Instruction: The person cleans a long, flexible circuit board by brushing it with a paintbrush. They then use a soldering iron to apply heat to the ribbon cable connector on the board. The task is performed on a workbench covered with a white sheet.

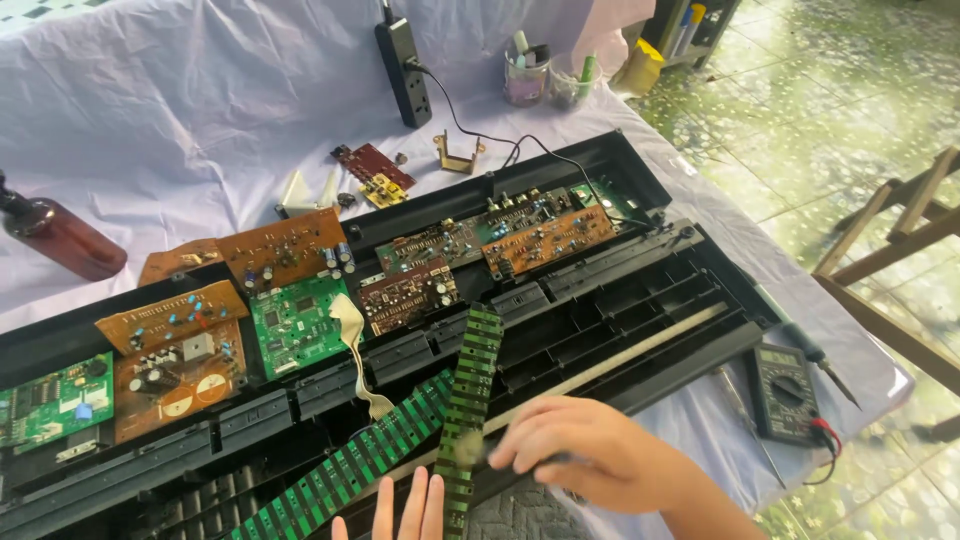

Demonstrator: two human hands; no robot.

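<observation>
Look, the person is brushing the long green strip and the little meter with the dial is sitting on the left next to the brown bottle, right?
Not quite. The meter lies on the right side of the table, beside the screwdrivers, far from the brown bottle at the left. The head view shows it. The right hand does work at the long green strip.

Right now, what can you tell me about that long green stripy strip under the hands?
The green strip board is a long, narrow circuit board with dark bars across it, like a ladder. It stands nearly upright in the picture, leaning over the black open case and crossing a second green strip. The right hand presses something small and blurred against its lower part; the left hand lies beside it.
</observation>
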